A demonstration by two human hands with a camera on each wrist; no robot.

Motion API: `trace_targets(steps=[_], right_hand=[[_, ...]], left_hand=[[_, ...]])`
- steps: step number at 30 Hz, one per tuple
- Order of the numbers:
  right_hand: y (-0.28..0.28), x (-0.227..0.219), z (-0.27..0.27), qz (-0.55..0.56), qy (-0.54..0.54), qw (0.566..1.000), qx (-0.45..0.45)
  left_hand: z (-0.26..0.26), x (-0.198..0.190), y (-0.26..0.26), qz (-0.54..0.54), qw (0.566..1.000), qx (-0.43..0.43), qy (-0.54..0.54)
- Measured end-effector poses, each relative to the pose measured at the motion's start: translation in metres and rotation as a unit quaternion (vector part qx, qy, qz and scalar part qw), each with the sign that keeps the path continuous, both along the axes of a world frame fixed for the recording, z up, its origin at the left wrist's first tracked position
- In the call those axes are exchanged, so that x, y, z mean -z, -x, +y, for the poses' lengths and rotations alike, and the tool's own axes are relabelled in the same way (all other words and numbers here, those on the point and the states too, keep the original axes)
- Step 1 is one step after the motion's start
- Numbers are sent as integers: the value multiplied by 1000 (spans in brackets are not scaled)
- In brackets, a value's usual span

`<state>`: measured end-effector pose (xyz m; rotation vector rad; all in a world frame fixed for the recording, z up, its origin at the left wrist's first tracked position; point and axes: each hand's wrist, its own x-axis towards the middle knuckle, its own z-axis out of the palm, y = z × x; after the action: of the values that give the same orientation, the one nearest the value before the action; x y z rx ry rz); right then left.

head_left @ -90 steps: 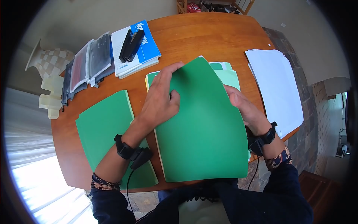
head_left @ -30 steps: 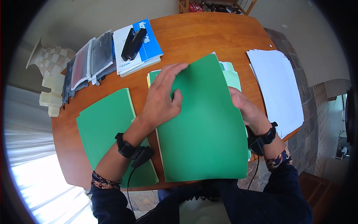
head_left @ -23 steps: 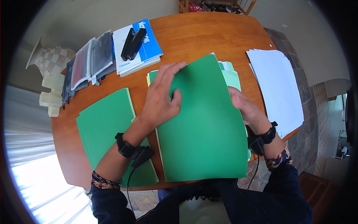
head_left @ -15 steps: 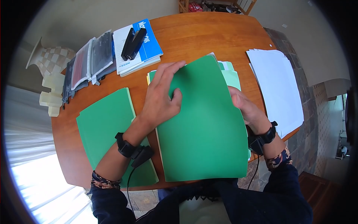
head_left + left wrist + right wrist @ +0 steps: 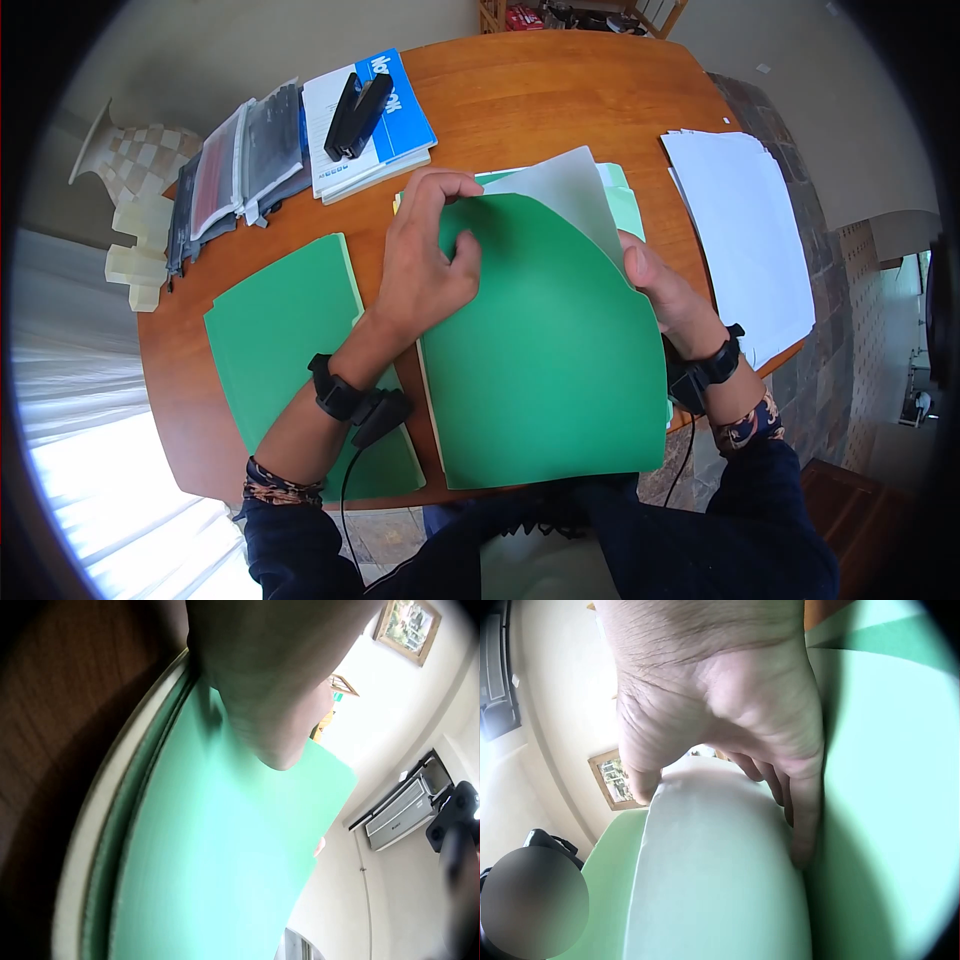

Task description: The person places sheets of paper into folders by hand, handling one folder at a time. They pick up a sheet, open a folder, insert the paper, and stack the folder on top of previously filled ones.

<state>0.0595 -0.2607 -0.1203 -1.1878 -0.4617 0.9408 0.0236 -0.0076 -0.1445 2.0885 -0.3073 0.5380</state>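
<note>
A green folder [image 5: 550,380] stands tilted up at the table's near side in the head view, its front cover bowed. White paper [image 5: 565,190] shows behind the cover's top edge. My left hand [image 5: 425,265] holds the folder's upper left, fingers bent over the top edge; in the left wrist view its thumb lies across the green cover. My right hand [image 5: 665,290] grips the right side. In the right wrist view, its thumb is at the edge of the white paper [image 5: 712,870] and its fingers are behind, while the cover bends away from the paper.
Another green folder stack [image 5: 285,330] lies at left, partly under the left forearm. More folders [image 5: 622,200] lie behind the held one. A white paper stack [image 5: 740,230] is at right. A black stapler [image 5: 357,115] sits on notebooks [image 5: 405,135], beside zip pouches [image 5: 245,155].
The front cover's top has bent down toward the person, and the white paper behind it has come into view. My left fingers have moved slightly down and left; the right hand stays put.
</note>
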Motion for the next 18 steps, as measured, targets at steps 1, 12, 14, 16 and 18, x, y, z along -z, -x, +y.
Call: trace_targets(steps=[1, 12, 14, 16, 18], right_hand=[[0, 5, -3, 4, 6, 1000, 19], [1, 10, -7, 110, -21, 991, 70], [-1, 14, -7, 89, -19, 994, 62], [-5, 20, -11, 81, -15, 995, 46], [-6, 24, -12, 81, -13, 996, 34]], left_hand=[[0, -1, 0, 0, 1000, 0, 0], [2, 9, -2, -4, 999, -22, 48], [3, 8, -1, 11, 999, -31, 41], [3, 5, 1, 26, 998, -40, 33], [2, 1, 2, 27, 998, -33, 46]])
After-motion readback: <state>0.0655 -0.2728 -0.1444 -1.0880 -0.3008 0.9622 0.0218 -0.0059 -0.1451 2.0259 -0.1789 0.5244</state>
